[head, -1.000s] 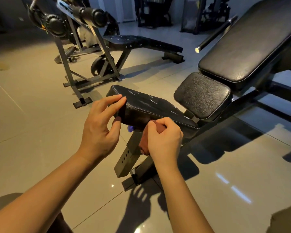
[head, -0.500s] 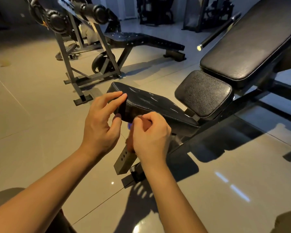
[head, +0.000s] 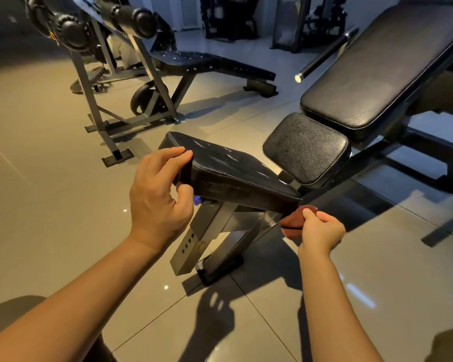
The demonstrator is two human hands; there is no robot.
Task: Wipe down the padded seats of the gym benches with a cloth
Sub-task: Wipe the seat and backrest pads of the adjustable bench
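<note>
Left hand curls over the nine-o'clock end of a black padded vinyl bench seat, steadying it; right hand fists a soft rust-red cloth at the seat's four-o'clock edge. Limp and light, the cloth likely handles best bunched.

Seat pad is seen black, streaked with pale marks. Cloth is noted reddish-brown. Smaller pad is marked by pebbled black grain. Support post is recorded grey, dotted with dark holes. Floor tiles are noted beige.
</note>
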